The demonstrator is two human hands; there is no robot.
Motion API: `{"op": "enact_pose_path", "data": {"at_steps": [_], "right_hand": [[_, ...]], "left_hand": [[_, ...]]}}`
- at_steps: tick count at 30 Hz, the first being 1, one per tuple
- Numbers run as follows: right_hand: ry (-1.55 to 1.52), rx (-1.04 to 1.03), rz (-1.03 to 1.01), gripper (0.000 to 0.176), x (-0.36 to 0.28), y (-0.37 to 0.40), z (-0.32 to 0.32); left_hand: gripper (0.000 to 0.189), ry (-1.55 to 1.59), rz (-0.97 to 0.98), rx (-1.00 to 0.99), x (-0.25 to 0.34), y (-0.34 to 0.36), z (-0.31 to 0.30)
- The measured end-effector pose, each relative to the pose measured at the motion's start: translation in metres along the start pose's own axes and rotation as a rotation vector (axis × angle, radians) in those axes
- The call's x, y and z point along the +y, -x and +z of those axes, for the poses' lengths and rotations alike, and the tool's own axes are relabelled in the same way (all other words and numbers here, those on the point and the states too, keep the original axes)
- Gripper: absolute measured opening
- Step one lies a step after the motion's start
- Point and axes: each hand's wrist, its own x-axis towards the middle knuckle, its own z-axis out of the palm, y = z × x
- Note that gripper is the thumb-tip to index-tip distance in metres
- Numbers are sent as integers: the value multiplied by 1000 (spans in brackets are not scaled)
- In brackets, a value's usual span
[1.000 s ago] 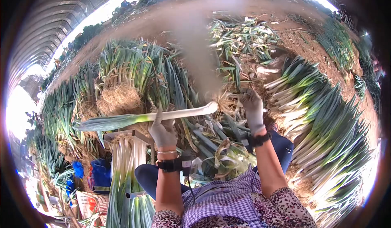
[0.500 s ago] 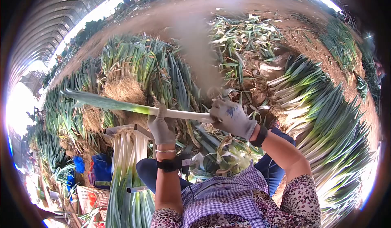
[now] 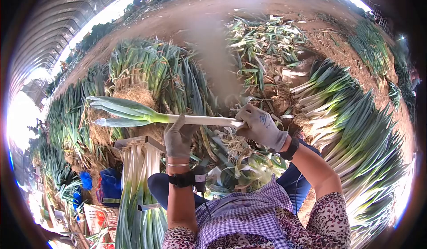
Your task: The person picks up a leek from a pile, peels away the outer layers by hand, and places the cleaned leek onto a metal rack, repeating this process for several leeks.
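One leek [image 3: 209, 120] across curled fingers [image 3: 179, 125]

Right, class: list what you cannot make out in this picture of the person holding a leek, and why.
Head view: root end of the leek, covered by the right hand.
Head view: distant person at the top, too small for detail.
Head view: ground at upper centre, blurred by a grey smear.

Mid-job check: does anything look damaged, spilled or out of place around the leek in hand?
Nothing looks damaged. The leek lies level between the left hand and the right hand, and its white shaft is whole. The only untidy thing is the loose trimmings scattered below it, unlike the neatly stacked leeks at the right.
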Motion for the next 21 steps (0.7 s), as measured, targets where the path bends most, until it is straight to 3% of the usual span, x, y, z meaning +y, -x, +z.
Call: {"op": "enact_pose_path", "data": {"at_steps": [3, 6, 9, 12, 14, 16, 18, 21], "right_hand": [[93, 77, -107, 30, 6, 6, 5], [-59, 285, -32, 24, 7, 6, 8], [-329, 554, 188, 20, 14, 1, 15], [-1342, 810, 362, 22, 35, -4, 12], [-731, 601, 702, 24, 97, 19, 25], [-412, 605, 458, 31, 130, 41, 50], [-890, 607, 566, 35, 69, 37, 27], [-1078, 201, 723, 43, 14, 33, 9]], "left_hand": [[18, 1, -6, 33, -2, 0, 5], [19, -2, 12, 63, -5, -1, 5], [20, 71, 68, 64, -9, 5, 13], [21, 159, 98, -17, -13, 3, 5], [21, 225, 115, -12, -7, 7, 8], [22, 148, 173, -47, -7, 2, -2], [24, 181, 188, -74, -12, -1, -11], [20, 185, 157, -129, -19, 7, 4]]}}
